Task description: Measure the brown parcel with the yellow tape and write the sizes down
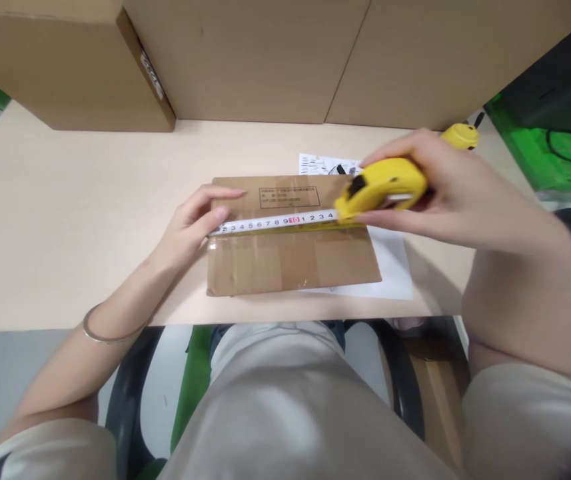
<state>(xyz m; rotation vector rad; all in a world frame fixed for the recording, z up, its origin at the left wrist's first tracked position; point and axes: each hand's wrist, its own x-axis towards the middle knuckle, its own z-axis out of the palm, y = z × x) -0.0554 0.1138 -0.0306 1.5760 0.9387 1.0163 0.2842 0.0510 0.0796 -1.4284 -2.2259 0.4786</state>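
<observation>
A small flat cardboard box (290,260) lies on the light wooden table (65,220), taped along its top. My right hand (445,193) is closed around a yellow tape measure case (382,188) at the box's right edge. The white tape blade (275,222) runs leftward across the box top. My left hand (190,223) pins the blade's end against the box's left edge, thumb and fingers pressed on it. A bangle sits on my left wrist.
Large cardboard boxes (80,67) stand along the back of the table. A white printed sheet (390,267) lies under the small box. A second yellow object (461,135) rests behind my right hand. A green bin (550,147) is at the far right.
</observation>
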